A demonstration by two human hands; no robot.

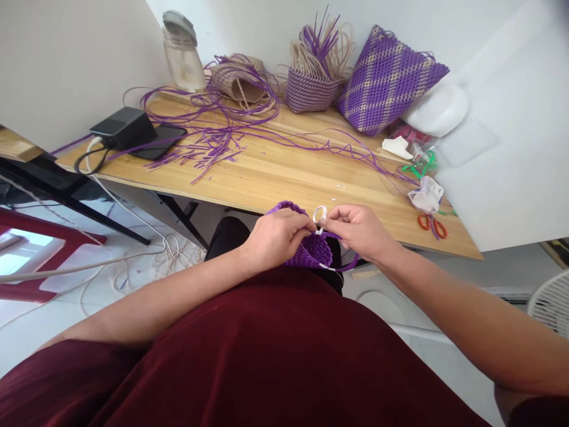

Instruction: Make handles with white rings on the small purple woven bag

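Observation:
A small purple woven basket (306, 255) rests on my lap, partly covered by my hands. A purple handle (354, 261) curves out from its right side, with white wrapping near its lower end. My left hand (279, 234) lies over the basket, its thumb and fingers closed on the handle's upper end by the rim. Close beside it, my right hand (358, 230) pinches a looped white strip (319, 212) that stands up from the handle. Whether the strip passes fully around the handle is hidden by my fingertips.
On the wooden table (288, 169) lie purple strip scraps (207, 151), a black box (123, 128) with cables, and orange-handled scissors (432, 226). Along the back stand a clear bottle (183, 56), a half-woven basket (310, 89) and a purple checked bag (386, 83).

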